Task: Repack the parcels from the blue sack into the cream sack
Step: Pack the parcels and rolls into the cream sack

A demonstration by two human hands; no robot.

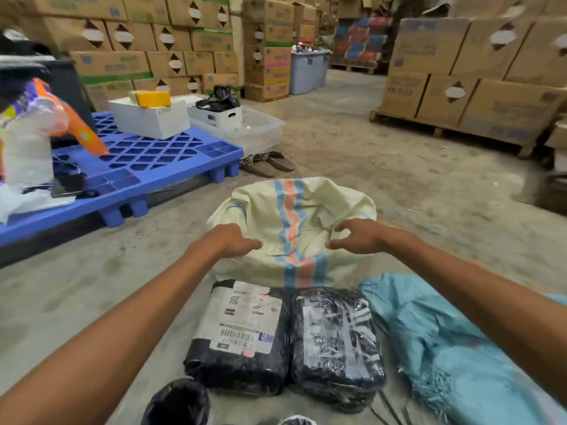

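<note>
The cream sack (319,207), with a blue and orange stripe, lies on the floor ahead of me, its mouth spread. My left hand (231,240) grips the near left rim of the sack. My right hand (357,236) grips the near right rim with curled fingers. Two black plastic-wrapped parcels lie side by side in front of me: one with a white shipping label (242,335) and one taped over (336,345). The light blue sack (441,348) lies crumpled to the right, under my right forearm. Part of another black parcel (178,403) shows at the bottom edge.
A blue plastic pallet (147,161) stands at the left with a white box (153,116), tape rolls and bags on it. A clear tub (254,130) and a pair of sandals (267,164) lie beyond it. Stacked cartons on a wooden pallet (454,130) fill the right and back.
</note>
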